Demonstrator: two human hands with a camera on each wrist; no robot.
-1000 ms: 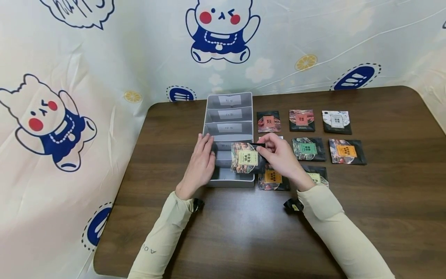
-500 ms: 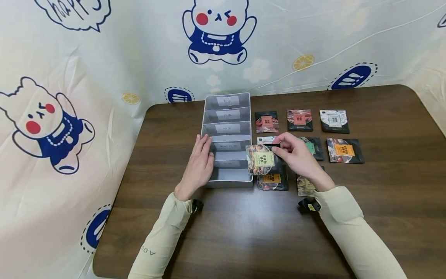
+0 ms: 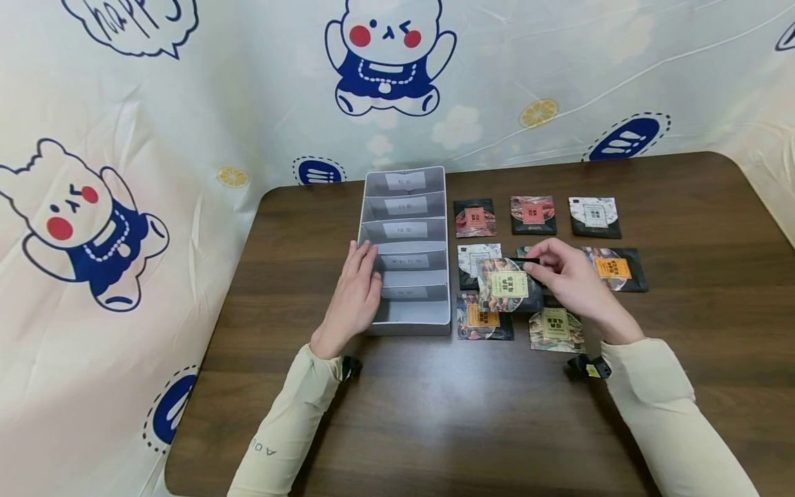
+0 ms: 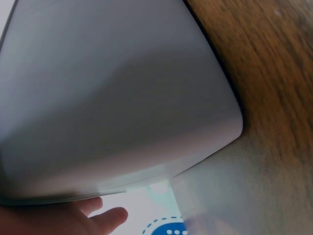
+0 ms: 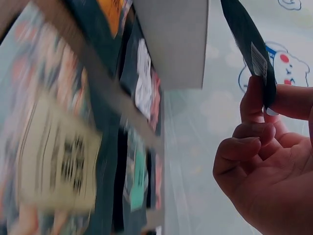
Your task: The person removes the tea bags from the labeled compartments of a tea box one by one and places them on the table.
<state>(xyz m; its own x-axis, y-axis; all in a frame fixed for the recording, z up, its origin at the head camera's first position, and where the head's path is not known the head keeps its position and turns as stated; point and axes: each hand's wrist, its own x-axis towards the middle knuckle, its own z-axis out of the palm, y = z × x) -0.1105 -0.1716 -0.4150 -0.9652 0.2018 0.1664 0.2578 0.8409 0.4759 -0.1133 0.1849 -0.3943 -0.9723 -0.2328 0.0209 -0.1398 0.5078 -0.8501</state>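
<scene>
My right hand (image 3: 574,286) pinches a tea sachet (image 3: 508,286) with a yellow-green label by its right edge, above the other sachets. In the right wrist view the sachet (image 5: 249,46) shows edge-on between thumb and fingers. My left hand (image 3: 350,300) rests with extended fingers on the left rim of a grey divided box (image 3: 406,328). The box wall (image 4: 122,107) fills most of the left wrist view. Beneath the held sachet lie a white-labelled sachet (image 3: 470,259), an orange-labelled sachet (image 3: 481,321) and a yellow-green-labelled sachet (image 3: 555,328). A green-labelled one is mostly hidden.
Two red-labelled sachets, one left (image 3: 475,217) and one right (image 3: 533,214), and a white sachet (image 3: 595,217) lie at the back. An orange-labelled sachet (image 3: 621,269) lies right of my hand. Paper labels mark the box's compartments. A patterned cloth (image 3: 491,76) hangs behind the brown table (image 3: 435,421).
My right hand has moved right with the tea sachet, from over the box to over the sachets on the table. My left hand has stayed at the box's left side.
</scene>
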